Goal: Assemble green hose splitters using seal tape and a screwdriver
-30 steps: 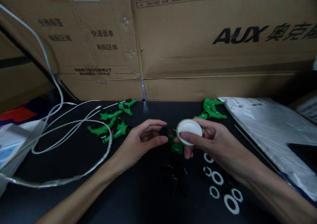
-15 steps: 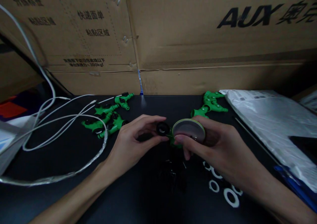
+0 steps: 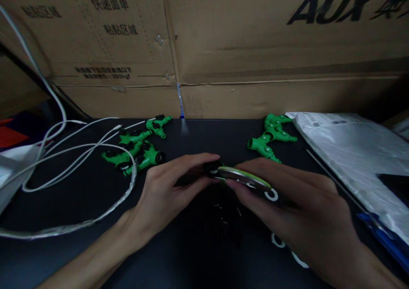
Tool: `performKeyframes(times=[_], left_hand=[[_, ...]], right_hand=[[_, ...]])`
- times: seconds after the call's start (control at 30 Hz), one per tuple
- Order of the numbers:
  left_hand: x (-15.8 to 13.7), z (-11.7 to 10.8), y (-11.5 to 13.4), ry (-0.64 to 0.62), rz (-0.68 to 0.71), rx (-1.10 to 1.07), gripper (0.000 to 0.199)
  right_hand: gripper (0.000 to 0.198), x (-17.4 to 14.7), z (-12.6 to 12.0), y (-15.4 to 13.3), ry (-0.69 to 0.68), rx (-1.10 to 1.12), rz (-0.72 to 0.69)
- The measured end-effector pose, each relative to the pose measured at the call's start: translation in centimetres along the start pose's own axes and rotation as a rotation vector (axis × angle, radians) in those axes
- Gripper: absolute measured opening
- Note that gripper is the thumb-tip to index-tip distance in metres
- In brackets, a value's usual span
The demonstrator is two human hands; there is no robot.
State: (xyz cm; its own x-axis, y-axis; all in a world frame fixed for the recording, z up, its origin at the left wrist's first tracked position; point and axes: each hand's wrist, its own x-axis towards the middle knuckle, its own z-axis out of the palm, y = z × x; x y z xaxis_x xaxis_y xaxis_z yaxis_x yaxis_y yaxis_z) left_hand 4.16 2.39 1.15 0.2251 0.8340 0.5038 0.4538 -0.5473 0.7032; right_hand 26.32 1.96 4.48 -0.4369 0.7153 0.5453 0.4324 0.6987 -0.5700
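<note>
My left hand (image 3: 174, 186) pinches a green hose fitting between thumb and fingers; its black ring end (image 3: 211, 168) faces me. A thin pale sliver lies by the ring, too small to name. My right hand (image 3: 297, 203) grips a round, shallow disc with a yellow-green rim (image 3: 244, 176), tilted nearly edge-on, touching or very close to the fitting. Small shiny bits show along the disc's face. Beneath the right hand, white ring washers (image 3: 277, 240) lie on the table, partly covered. Dark small parts (image 3: 223, 225) sit below the hands, hard to make out.
Several green hose fittings with black parts (image 3: 147, 157) lie at left, more green fittings (image 3: 271, 135) at right. White cables (image 3: 96, 146) loop across the left side. A white plastic package (image 3: 345, 152) and a blue-handled tool (image 3: 383, 238) lie right. Cardboard (image 3: 223, 46) stands behind.
My right hand has turned the disc from facing me to nearly edge-on and moved slightly lower, covering more washers. My left hand keeps its hold. The view has tipped slightly downward.
</note>
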Motion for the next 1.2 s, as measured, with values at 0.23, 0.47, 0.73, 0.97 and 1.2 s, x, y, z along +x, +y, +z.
performKeyframes(times=[0.23, 0.47, 0.73, 0.97, 1.2], left_hand=[[0.02, -0.36, 0.21, 0.043, 0.233, 0.194, 0.047], [0.05, -0.57, 0.24, 0.136, 0.3, 0.316, 0.045], [0.2, -0.67, 0.49, 0.083, 0.324, 0.251, 0.045], [0.14, -0.32, -0.1, 0.066, 0.427, 0.229, 0.039], [0.03, -0.04, -0.45, 0.072, 0.417, 0.135, 0.041]], right_hand=[[0.031, -0.43, -0.25, -0.16, -0.015, -0.079, -0.076], [0.035, -0.72, -0.44, -0.08, -0.053, -0.137, -0.098], [0.032, -0.77, -0.51, 0.03, -0.05, -0.168, -0.111], [0.024, -0.77, -0.55, 0.25, -0.009, -0.222, -0.21], [0.029, -0.7, -0.67, -0.14, -0.046, -0.191, -0.191]])
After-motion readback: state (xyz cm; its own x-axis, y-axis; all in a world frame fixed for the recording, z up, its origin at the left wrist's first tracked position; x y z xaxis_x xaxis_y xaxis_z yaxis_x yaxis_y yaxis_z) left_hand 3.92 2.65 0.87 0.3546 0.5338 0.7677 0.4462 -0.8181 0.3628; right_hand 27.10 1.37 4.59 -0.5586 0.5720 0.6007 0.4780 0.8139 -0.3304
